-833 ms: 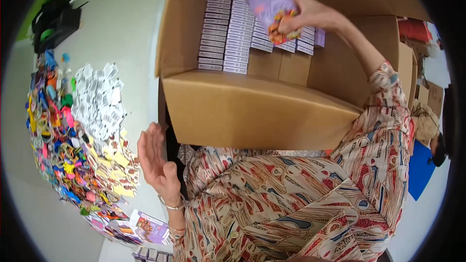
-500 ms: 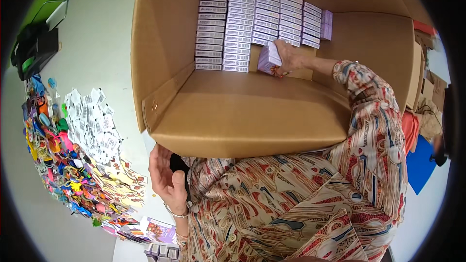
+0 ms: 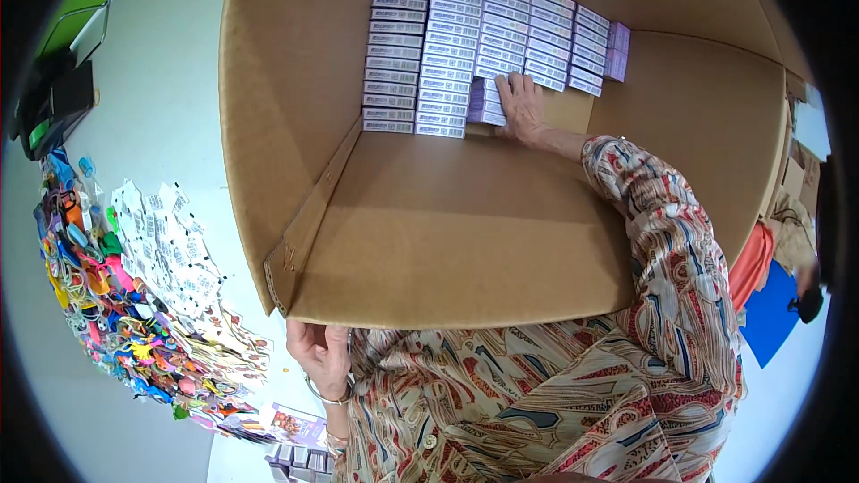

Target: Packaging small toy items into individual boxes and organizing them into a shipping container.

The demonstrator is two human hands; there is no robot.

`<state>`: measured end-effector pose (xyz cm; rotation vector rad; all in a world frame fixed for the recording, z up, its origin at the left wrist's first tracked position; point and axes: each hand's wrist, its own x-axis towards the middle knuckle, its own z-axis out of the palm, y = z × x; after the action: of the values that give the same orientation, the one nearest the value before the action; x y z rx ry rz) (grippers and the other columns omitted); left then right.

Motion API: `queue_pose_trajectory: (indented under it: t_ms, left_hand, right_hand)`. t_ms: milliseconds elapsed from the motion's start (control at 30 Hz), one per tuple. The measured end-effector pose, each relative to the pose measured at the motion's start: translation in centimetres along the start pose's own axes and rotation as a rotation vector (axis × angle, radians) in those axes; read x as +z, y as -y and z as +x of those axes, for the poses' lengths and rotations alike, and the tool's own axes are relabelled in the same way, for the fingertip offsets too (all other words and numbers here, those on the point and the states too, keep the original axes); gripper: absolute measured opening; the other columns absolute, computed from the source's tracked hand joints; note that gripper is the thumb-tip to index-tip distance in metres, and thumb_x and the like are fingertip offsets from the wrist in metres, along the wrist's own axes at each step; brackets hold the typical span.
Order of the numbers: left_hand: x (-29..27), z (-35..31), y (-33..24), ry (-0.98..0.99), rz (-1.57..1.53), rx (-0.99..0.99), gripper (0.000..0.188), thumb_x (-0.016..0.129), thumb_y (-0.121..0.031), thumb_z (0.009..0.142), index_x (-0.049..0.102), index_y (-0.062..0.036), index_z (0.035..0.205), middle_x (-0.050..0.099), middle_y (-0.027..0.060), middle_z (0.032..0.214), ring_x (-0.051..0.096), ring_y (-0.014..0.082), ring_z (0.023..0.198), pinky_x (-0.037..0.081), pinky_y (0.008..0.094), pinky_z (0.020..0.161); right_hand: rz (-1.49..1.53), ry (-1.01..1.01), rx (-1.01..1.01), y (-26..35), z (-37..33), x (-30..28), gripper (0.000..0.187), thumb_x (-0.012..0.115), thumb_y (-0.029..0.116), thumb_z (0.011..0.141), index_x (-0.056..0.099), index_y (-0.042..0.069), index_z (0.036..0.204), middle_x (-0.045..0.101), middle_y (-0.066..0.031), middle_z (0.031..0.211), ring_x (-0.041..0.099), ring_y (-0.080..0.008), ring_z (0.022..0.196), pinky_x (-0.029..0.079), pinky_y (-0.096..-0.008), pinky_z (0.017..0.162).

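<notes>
A large brown cardboard carton stands open in front of me. Along its far wall, purple-and-white small boxes are stacked in columns, their printed ends toward me. My right hand reaches inside and has hold of a short stack of the same small boxes, set beside the second column and just under the third; the thumb is mostly hidden. Below the carton's near left corner is my left hand, with a bangle at the wrist. Its fingertips disappear under the near edge, so their grip is hidden.
On the pale table to the left lie a heap of colourful small items and a pile of white printed labels. A purple printed package and several small boxes are at the lower left. A blue sheet shows at right.
My right hand has moved the short stack up and left, against the second column. The left fingers have gone from visible and spread to partly hidden under the carton's edge. The carton appears lower in view.
</notes>
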<state>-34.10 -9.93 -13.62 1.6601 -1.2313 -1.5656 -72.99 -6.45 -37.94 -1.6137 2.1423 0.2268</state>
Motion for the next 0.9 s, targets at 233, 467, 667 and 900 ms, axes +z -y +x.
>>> queue_pose_trajectory:
  t_ms: [233, 467, 667, 900]
  left_hand:
    - [-0.8, -0.6, 1.2, 0.029, 0.036, 0.029, 0.033, 0.070, -0.021, 0.086, 0.053, 0.0026, 0.102, 0.059, 0.0060, 0.097, 0.055, 0.0131, 0.087, 0.044, 0.0284, 0.080]
    - [-0.4, -0.7, 0.9, 0.055, 0.049, 0.013, 0.032, 0.070, -0.020, 0.086, 0.055, 0.0022, 0.103, 0.061, 0.0068, 0.098, 0.057, 0.0137, 0.089, 0.045, 0.0290, 0.081]
    - [-0.2, -0.6, 0.4, 0.122, 0.031, -0.052, 0.030, 0.069, -0.015, 0.085, 0.055, 0.0024, 0.104, 0.061, 0.0075, 0.098, 0.056, 0.0140, 0.091, 0.044, 0.0294, 0.083]
    - [-0.5, -0.4, 0.5, 0.204, 0.072, -0.050, 0.033, 0.070, -0.013, 0.085, 0.052, 0.0017, 0.109, 0.060, 0.0082, 0.105, 0.056, 0.0159, 0.096, 0.044, 0.0297, 0.087]
  right_hand:
    - [-0.049, -0.106, -0.078, -0.2, 0.2, 0.4, 0.102, 0.090, 0.030, 0.046, 0.036, 0.005, 0.129, 0.039, -0.0173, 0.127, 0.042, -0.0339, 0.111, 0.036, -0.0453, 0.090]
    - [-0.384, -0.217, -0.379, -1.2, 1.6, 2.6, 0.095, 0.085, 0.037, 0.055, 0.037, 0.003, 0.130, 0.038, -0.0159, 0.134, 0.043, -0.0333, 0.114, 0.037, -0.0450, 0.092]
    - [-0.458, -0.027, -0.513, 0.6, 2.2, 0.4, 0.099, 0.075, 0.050, 0.066, 0.029, 0.001, 0.139, 0.020, -0.0181, 0.152, 0.028, -0.0358, 0.135, 0.027, -0.0488, 0.110]
    - [-0.408, 0.015, -0.471, 0.3, 1.9, -0.5, 0.112, 0.076, 0.059, 0.060, 0.026, 0.000, 0.142, 0.015, -0.0195, 0.153, 0.020, -0.0376, 0.140, 0.021, -0.0507, 0.112]
